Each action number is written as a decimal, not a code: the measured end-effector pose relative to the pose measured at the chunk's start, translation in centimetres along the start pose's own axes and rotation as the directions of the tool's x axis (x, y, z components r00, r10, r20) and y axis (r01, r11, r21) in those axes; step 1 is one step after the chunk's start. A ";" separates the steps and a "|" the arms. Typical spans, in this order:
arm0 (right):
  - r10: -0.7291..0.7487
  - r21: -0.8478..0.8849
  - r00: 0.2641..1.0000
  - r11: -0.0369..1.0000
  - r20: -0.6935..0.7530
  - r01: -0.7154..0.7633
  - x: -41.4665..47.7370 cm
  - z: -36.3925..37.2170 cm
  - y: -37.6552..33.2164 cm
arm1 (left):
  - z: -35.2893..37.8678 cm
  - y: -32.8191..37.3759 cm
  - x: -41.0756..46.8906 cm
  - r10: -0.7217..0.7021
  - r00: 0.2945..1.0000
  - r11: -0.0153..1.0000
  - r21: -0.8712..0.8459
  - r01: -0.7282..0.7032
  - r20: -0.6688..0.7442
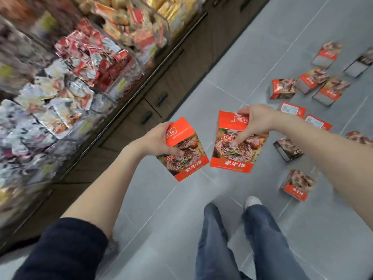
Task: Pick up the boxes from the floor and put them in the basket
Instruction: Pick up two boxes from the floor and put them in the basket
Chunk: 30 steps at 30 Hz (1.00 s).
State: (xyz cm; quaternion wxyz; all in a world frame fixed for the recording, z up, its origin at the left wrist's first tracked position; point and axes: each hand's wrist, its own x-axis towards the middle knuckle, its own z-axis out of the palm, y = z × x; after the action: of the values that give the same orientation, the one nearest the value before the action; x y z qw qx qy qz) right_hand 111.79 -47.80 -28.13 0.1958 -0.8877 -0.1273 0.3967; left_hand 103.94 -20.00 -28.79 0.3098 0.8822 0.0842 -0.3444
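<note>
Two red boxes printed with a grilled-meat picture are off the floor and in the hands: the left hand (156, 141) wraps the upper corner of the left box (182, 152), thumb across its printed face, and the right hand (253, 123) clamps the top edge of the right box (237, 143), with a finger pressed down onto the picture. Both boxes hang tilted, side by side and just apart, above the grey tiled floor (252, 47). The step in hand looks like the carry to the basket, and it would go best with each box kept in a firm hold near its top, the two held apart so they do not knock, and then lowered in flat rather than dropped. Much work remains, to judge by the scatter of like boxes (297, 184) lying on the floor to the right, some face up, some on their sides, a few showing white labels. The basket itself is nowhere in view, so which way to turn cannot be told. The display bins of snack packets (84, 63) on the left are smeared by motion blur, the farthest boxes are blurred too, and the box at the right edge is cut off.
</note>
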 end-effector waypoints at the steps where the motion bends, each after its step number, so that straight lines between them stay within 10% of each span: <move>1: -0.033 -0.054 0.999 0.998 -0.010 0.032 -1.6 -0.9 -1.6 | -0.7 0.4 -2.0 0.004 1.000 1.000 0.011 -0.004 -0.022; 12: -0.505 -0.537 0.856 0.695 0.109 0.478 -14.6 -3.4 -13.9 | 0.2 2.3 -24.3 -0.160 0.937 0.987 -0.038 0.156 -0.311; 30: -0.718 -0.459 0.407 0.136 0.565 0.878 -33.8 20.1 -38.5 | 17.4 -10.3 -64.9 -0.723 0.493 0.690 -0.541 0.481 -0.484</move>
State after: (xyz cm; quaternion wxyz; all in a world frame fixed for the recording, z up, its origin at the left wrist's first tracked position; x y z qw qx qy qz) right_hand 71.79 -21.44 -0.96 0.0054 -0.6280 -0.7417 0.2357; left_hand 41.94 -18.16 -0.89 0.2595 0.7879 0.5536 -0.0728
